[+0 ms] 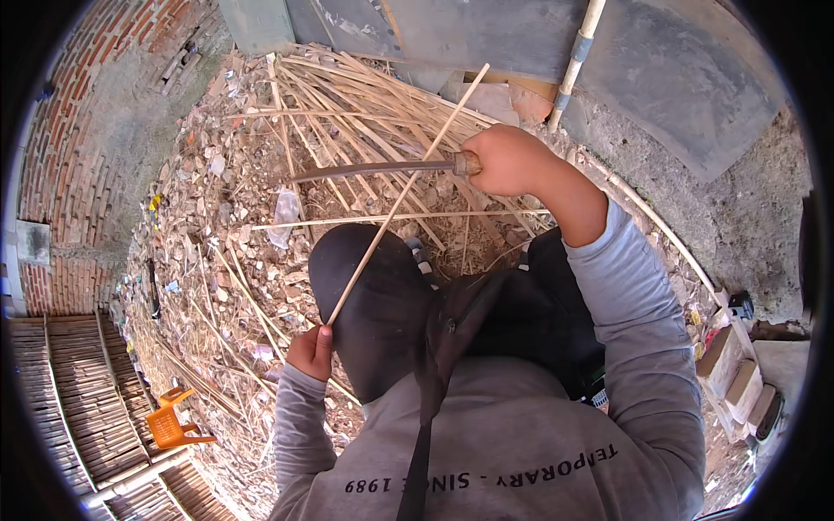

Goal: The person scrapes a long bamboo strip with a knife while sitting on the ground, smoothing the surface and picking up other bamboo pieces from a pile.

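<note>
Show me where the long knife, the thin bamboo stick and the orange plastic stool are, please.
long knife (373, 168): head view, middle of the dark blade.
thin bamboo stick (401, 199): head view, mid-length of the stick, below the blade.
orange plastic stool (170, 425): head view, its seat, lower left.

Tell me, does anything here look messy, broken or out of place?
Yes. The ground is littered with rubble, dry scraps and bits of plastic, and cut bamboo strips lie crisscrossed in a loose heap. An orange plastic stool lies tipped on its side at lower left.
</note>
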A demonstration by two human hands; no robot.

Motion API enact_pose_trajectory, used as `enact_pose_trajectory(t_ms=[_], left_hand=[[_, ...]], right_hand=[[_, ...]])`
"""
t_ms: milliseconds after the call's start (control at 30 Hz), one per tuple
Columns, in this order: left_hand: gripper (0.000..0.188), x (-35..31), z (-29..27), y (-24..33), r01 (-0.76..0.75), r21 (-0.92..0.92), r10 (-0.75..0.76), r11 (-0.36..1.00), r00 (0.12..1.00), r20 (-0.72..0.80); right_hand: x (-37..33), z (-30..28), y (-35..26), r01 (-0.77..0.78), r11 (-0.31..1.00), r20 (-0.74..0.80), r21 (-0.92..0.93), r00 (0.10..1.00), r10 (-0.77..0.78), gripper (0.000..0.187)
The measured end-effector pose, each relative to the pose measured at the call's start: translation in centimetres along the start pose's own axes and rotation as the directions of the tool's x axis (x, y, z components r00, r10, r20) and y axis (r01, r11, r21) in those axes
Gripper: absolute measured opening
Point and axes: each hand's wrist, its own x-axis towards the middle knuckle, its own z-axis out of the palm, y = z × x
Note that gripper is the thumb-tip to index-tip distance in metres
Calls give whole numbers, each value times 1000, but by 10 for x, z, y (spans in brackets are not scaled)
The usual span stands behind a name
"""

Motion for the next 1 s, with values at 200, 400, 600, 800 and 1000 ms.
enact_pose_trajectory(t_ms=[200, 400, 600, 800, 1000], left_hand=[[54, 3, -1, 8, -6, 13, 6, 1000, 1000, -16], [54, 0, -2, 7, 48, -23, -47, 999, 999, 15], [52, -1, 4, 5, 62, -108, -63, 992, 998, -2], [57, -12, -10, -6, 76, -33, -75, 997, 997, 19], [54, -40, -30, -26, 229, 83, -206, 970, 952, -225]], right_hand=[[24, 17, 45, -219, 969, -100, 111, 968, 230, 35], [12, 33, -4, -38, 999, -79, -6, 996, 38, 27], [22, 23, 35, -147, 983, -110, 113, 981, 160, 33], [24, 16, 71, -310, 927, -299, 213, 882, 364, 44], [6, -3, 74, -304, 916, -314, 263, 871, 379, 43]])
